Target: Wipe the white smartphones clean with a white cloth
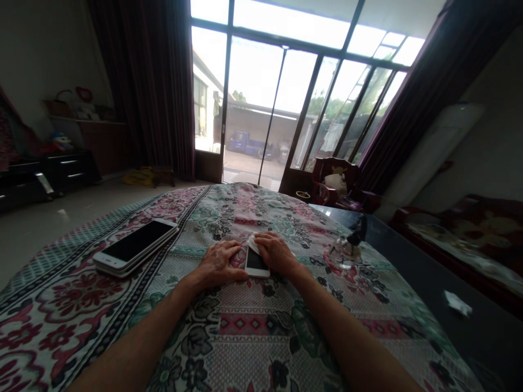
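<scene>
A white smartphone [257,262] with a dark screen lies face up on the patterned tablecloth [253,354]. Resting beside its left edge is my left hand [218,262], fingers apart and thumb touching the lower left corner. Over the phone's upper right part, my right hand [278,253] presses a white tissue [252,242] against the screen, its fingers closed on the tissue and hiding part of both. To the left lies a stack of larger white devices, with a dark-screened phone [137,242] on top.
A clear bottle with a black top [346,249] stands on the cloth to the right. Beyond the cloth's right edge, a crumpled white tissue [457,302] lies on a dark surface [433,337]. A wooden chair [322,169] stands near the glass doors [261,109].
</scene>
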A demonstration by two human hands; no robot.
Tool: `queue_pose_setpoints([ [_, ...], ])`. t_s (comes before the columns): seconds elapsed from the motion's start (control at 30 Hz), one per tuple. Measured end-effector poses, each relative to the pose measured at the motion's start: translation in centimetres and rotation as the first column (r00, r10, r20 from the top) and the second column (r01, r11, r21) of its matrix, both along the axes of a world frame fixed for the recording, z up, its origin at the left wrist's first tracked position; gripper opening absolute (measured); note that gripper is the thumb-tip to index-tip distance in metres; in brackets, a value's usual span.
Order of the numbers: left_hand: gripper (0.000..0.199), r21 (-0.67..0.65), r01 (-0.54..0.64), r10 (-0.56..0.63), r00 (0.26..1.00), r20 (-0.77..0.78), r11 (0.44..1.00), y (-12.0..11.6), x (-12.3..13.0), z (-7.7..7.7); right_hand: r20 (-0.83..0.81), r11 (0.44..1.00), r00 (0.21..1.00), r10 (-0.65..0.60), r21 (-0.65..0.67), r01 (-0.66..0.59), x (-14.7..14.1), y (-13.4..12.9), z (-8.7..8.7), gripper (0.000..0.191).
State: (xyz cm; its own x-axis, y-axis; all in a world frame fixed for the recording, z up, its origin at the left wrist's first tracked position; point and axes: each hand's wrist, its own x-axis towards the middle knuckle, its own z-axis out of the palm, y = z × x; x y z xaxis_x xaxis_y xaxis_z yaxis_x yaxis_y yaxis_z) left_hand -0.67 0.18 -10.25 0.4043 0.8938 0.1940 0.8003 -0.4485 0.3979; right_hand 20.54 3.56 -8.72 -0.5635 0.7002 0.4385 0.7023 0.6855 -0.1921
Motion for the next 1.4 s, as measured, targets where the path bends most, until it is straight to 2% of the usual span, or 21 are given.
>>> queue_pose_setpoints([
  [0.13, 0.072, -0.013, -0.013, 0.012, 1.000, -0.012, 1.000, -0.2, 0.1, 0.2, 0.012, 0.999, 0.999, -0.053, 0.001, 0.053, 0.0, -0.2, 0.1, 0.025],
  [0.3, 0.073, -0.005, -0.013, 0.013, 0.999, -0.034, 1.000, -0.2, 0.3, 0.3, -0.002, 1.000, 1.000, 0.017, 0.022, -0.017, -0.1, 0.1, -0.4, 0.026],
  [0.5, 0.073, 0.024, -0.019, 0.020, 0.999, -0.048, 1.000, 0.1, 0.2, -0.3, -0.014, 0.997, 0.998, 0.065, 0.032, -0.065, -0.1, 0.6, -0.8, 0.026],
  [0.83, 0.071, 0.064, -0.001, 0.003, 0.999, -0.036, 0.998, 0.3, 0.1, -0.7, -0.113, 0.997, 0.991, -0.073, -0.040, 0.069, 1.7, 1.4, -1.1, 0.023],
  [1.13, 0.071, 0.073, 0.014, -0.011, 0.999, -0.042, 0.997, 0.4, 0.1, -0.8, 0.004, 0.996, 0.997, 0.075, 0.049, -0.075, -0.2, 0.3, -0.8, 0.027],
  [1.4, 0.071, 0.064, 0.011, -0.008, 0.999, -0.040, 0.998, 0.4, 0.1, -0.8, -0.079, 1.000, 0.997, 0.010, -0.014, -0.011, 1.2, 1.6, -1.2, 0.027],
])
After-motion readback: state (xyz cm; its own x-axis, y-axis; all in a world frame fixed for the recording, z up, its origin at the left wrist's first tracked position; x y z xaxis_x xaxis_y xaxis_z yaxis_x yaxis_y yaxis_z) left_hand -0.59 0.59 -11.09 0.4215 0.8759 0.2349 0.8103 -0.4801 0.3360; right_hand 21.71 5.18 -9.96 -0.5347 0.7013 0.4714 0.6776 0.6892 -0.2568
